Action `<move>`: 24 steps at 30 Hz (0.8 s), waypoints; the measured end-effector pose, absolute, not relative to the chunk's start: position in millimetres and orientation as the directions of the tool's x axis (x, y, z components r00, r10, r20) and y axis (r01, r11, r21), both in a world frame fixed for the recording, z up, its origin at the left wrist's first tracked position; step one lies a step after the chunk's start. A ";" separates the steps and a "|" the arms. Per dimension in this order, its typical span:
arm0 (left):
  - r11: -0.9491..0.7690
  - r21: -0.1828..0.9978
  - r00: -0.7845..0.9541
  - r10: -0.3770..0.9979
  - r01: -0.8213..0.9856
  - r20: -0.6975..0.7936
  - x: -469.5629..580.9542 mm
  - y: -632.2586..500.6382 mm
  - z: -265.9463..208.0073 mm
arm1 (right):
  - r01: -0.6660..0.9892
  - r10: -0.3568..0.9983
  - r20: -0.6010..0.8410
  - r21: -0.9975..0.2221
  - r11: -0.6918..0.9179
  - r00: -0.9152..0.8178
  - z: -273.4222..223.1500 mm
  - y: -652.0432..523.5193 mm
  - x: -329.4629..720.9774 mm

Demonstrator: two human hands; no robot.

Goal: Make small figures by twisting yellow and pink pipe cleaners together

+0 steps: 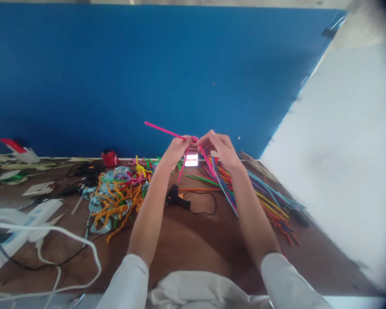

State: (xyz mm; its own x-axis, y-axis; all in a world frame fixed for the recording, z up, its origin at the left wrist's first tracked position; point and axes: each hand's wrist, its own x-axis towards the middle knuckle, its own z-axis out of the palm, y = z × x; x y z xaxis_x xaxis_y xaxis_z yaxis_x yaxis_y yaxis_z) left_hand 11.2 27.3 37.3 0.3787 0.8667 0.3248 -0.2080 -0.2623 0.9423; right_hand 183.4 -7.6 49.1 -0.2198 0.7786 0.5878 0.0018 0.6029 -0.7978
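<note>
Far to the left of your black glue gun point(177, 198), a white power strip point(46, 211) lies on the bench point(193, 246). Nearer the gun, on its left, spreads a tangle of orange strands point(116, 207) mixed with pale blue ribbon. Beyond the gun and raised above the bench, your left hand point(177, 149) pinches pink pipe cleaner stems point(164, 130). Beyond the gun and to its right, your right hand point(221, 148) bends its fingertips close at those stems; I cannot tell whether it grips. Right of the gun lies a coloured pipe cleaner bundle point(273, 204).
</note>
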 end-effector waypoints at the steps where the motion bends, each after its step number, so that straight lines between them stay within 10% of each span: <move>1: -0.278 0.940 0.375 0.864 -0.200 0.335 11.1 26.3 38.0 | 0.036 0.774 0.593 -0.788 0.614 -0.221 47.7 -6.2 182.2; 14: -0.348 0.931 0.428 0.829 -0.111 0.361 15.8 16.2 44.8 | 0.237 0.699 0.713 -0.689 0.685 0.055 38.0 6.1 171.3; 24: -0.323 0.941 0.482 0.812 -0.100 0.329 18.4 8.3 48.5 | 0.144 0.774 0.631 -0.763 0.630 -0.049 40.2 8.8 186.9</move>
State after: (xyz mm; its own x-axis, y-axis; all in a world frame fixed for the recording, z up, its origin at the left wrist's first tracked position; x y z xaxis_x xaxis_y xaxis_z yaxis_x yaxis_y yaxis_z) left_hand 18.4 8.3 48.5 0.4825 0.8116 0.3294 -0.0996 -0.3228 0.9412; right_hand 186.9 8.8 40.2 -0.0491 0.7744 0.6308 0.1437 0.6305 -0.7628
